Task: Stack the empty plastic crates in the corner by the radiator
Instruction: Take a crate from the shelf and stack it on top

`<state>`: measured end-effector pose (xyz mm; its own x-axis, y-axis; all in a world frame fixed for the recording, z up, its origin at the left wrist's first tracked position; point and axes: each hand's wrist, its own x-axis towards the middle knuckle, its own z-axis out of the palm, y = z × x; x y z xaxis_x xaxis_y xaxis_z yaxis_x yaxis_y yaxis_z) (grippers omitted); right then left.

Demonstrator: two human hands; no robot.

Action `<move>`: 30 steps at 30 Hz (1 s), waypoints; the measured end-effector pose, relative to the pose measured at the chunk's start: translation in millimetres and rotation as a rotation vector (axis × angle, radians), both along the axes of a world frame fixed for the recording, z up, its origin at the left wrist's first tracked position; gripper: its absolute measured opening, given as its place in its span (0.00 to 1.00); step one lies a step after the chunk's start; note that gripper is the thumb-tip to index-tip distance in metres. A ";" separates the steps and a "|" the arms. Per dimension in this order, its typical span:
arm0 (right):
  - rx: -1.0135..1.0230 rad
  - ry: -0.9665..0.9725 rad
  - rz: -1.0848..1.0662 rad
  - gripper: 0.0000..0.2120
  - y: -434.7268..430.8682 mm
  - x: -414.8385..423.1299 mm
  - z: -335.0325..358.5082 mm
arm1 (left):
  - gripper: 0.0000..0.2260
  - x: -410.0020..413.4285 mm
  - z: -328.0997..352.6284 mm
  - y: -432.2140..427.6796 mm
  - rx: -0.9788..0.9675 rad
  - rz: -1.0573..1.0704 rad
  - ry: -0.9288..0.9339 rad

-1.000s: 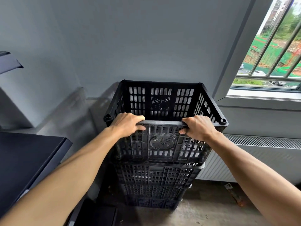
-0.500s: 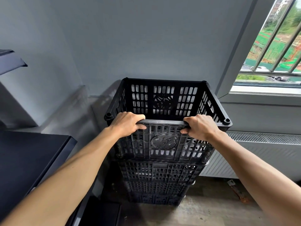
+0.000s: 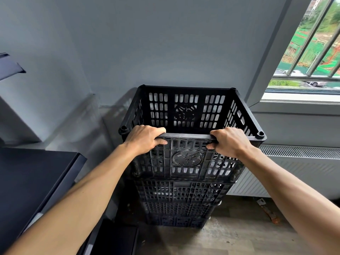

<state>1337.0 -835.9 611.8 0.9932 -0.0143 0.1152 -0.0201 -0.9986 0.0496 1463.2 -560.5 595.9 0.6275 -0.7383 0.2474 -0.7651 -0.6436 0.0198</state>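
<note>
A black slotted plastic crate (image 3: 187, 159) sits on top of a stack of like black crates (image 3: 181, 201) in the corner, against the grey wall. It is empty inside. My left hand (image 3: 145, 138) grips the left part of its near rim, fingers curled over the edge. My right hand (image 3: 230, 141) grips the right part of the same rim. The white radiator (image 3: 301, 162) runs along the wall right of the stack.
A dark desk or cabinet top (image 3: 33, 181) fills the lower left, with a dark box (image 3: 117, 240) on the floor below it. A barred window (image 3: 311, 52) is at upper right. A small orange-handled tool (image 3: 267, 212) lies on the wooden floor by the radiator.
The top crate has shifted slightly back and settled squarer over the stack, with both hands keeping their grip on the near rim. The view has moved a little closer.
</note>
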 end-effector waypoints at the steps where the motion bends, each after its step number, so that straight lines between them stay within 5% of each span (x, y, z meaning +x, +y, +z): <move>1: 0.002 0.000 -0.005 0.12 0.6 -0.1 0.0 | 0.17 0.7 -0.5 0.2 -0.005 -0.003 -0.003; 30: -0.023 -0.006 -0.030 0.13 2.3 1.7 -2.1 | 0.14 -2.0 -1.0 4.1 0.014 0.010 0.059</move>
